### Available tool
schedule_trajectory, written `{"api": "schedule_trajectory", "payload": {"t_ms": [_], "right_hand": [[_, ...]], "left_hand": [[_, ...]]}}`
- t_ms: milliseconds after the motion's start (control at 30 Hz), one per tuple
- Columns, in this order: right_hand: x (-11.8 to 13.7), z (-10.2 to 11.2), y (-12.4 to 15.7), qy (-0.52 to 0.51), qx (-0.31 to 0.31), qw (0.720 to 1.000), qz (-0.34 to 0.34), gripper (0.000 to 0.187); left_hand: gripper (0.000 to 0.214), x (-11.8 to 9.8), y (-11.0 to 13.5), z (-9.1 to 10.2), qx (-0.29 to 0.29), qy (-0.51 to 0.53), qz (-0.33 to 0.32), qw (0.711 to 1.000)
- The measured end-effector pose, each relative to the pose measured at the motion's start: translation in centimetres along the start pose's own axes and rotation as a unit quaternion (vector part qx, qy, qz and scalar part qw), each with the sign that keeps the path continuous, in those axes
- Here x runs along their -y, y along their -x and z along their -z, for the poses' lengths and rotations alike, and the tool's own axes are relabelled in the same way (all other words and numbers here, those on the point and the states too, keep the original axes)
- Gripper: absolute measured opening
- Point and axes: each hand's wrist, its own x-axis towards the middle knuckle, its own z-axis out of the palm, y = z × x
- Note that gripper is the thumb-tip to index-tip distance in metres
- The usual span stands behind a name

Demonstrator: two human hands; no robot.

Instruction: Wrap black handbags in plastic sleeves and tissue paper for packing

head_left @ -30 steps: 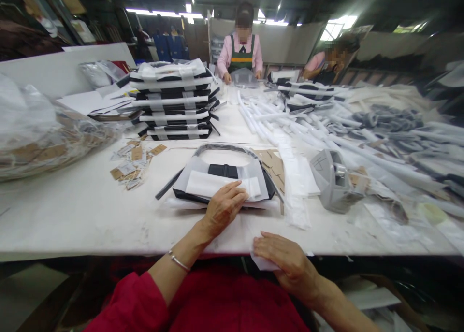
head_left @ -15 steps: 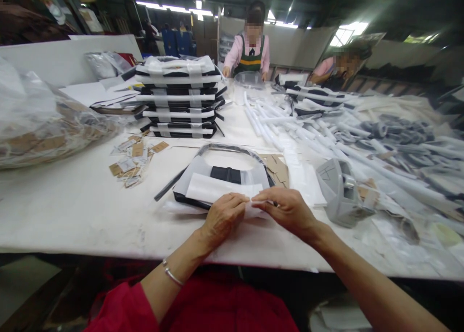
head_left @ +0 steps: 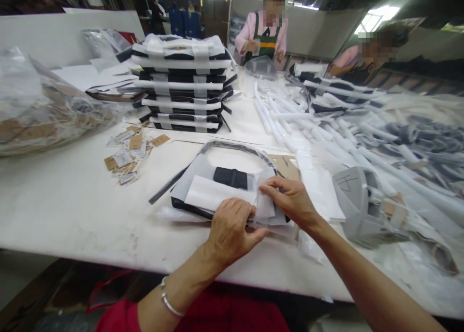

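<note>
A black handbag (head_left: 177, 201) lies flat in front of me, largely covered by thin white wrapping sheet (head_left: 192, 170). Its black buckled strap piece (head_left: 230, 178) shows in the middle, and a wrapped handle (head_left: 235, 147) arches at the far side. Across the near part lies a folded white foam sheet (head_left: 206, 193). My left hand (head_left: 230, 230) rests on the foam sheet's near right edge, fingers flat and thumb spread away. Thumb and fingertips of my right hand (head_left: 292, 199) pinch white wrapping sheet at the bag's right side; what exactly lies between them is partly hidden.
Behind the bag stands a stack of wrapped bags (head_left: 184, 85). Paper tags (head_left: 136, 148) lie to the left, near a large plastic bag (head_left: 47, 114). A grey tape dispenser (head_left: 357, 201) and white foam tubes (head_left: 279, 117) are at right. Two people work across the table.
My right hand has moved up and right from beside my left fingertips, and a white flap now lies below it. My left thumb has spread. The view has shifted slightly.
</note>
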Motion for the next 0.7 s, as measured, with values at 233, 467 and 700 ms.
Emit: {"api": "schedule_trajectory", "payload": {"t_ms": [233, 467, 700], "right_hand": [[2.3, 2.3, 2.3, -0.029, -0.004, 0.999, 0.046, 0.017], [2.3, 1.7, 1.2, 0.013, 0.056, 0.998, 0.03, 0.017], [-1.1, -0.8, -1.2, 0.053, 0.077, 0.995, -0.02, 0.016]], "left_hand": [[0.019, 0.8, 0.4, -0.1, 0.008, -0.008, -0.068, 0.998], [0.008, 0.5, 0.6, 0.3, -0.008, 0.006, -0.075, 0.997], [0.014, -0.1, 0.5, -0.4, -0.049, -0.036, -0.048, 0.997]]}}
